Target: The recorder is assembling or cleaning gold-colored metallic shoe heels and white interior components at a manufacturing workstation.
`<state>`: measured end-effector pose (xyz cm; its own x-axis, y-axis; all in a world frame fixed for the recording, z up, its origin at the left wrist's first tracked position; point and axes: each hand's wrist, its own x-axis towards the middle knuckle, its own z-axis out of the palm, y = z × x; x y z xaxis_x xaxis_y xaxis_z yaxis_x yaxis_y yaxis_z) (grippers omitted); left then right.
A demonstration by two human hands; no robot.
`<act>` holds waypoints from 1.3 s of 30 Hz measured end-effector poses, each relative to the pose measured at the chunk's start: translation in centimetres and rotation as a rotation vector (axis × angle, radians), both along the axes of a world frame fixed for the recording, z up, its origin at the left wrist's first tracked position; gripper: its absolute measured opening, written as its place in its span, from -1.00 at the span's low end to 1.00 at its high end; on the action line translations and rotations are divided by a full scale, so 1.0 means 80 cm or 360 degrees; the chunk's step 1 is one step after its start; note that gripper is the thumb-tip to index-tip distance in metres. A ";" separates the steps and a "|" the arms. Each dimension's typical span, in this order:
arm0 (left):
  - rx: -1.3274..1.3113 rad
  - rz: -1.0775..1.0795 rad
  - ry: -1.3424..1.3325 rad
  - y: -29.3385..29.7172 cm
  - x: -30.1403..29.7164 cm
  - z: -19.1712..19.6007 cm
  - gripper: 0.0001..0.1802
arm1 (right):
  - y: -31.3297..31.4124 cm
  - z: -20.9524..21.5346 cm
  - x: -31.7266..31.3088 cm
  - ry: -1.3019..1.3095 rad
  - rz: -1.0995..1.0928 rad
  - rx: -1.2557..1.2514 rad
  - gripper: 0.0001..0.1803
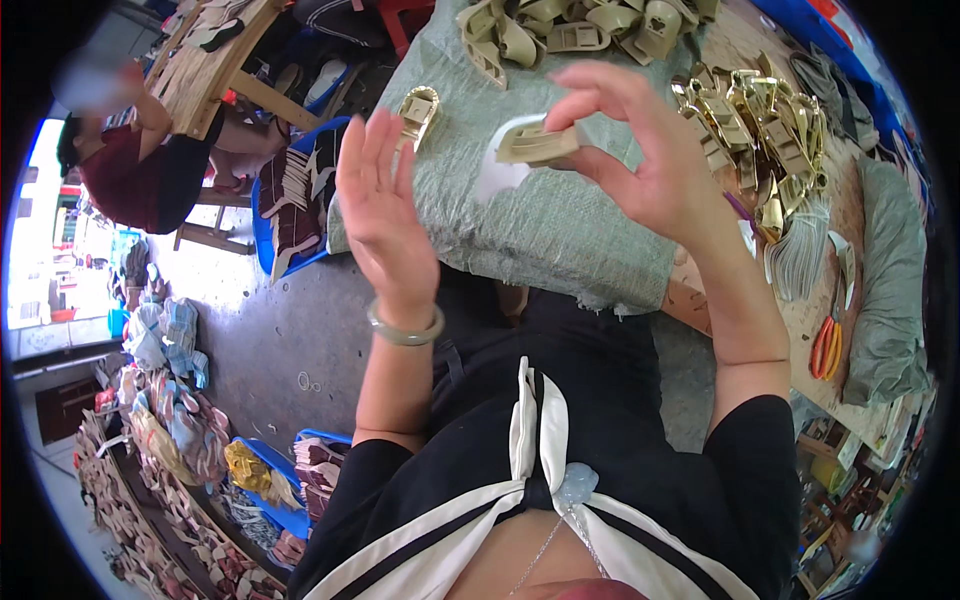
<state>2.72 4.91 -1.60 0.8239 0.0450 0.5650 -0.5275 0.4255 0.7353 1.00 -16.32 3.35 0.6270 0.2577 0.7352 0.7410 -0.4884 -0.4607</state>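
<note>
Between the thumb and fingers of my right hand (640, 150) is a beige plastic shoe heel (535, 146), held above a table covered with pale green woven sacking (440, 210). A thin white piece (500, 175) shows behind and below the heel; whether it touches the heel I cannot tell. My left hand (388, 215) is raised with its fingers stretched out and nothing in it. Just beyond its fingertips a gold-edged heel (420, 110) lies on the sacking.
Beige heels (600, 28) are heaped at the far edge. To the right lie shiny gold heels (765, 140), a stack of pale strips (798, 250) and orange-handled pliers (827, 347). A blue basket (262, 225) of shoe parts stands left, near a seated person (140, 175).
</note>
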 end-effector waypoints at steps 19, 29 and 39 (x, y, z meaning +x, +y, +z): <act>-0.0505 -0.0655 0.1017 -0.043 -0.021 0.007 -0.69 | 0.013 -0.038 0.006 0.0479 0.0445 0.0504 -0.63; -0.0570 -0.0666 0.0877 -0.048 -0.032 0.004 -0.69 | 0.044 -0.040 -0.022 0.0996 0.0725 0.1464 -0.84; -0.0455 -0.0659 0.0769 -0.038 -0.041 0.011 -0.72 | 0.036 -0.029 -0.024 0.1239 0.0836 0.1441 -0.83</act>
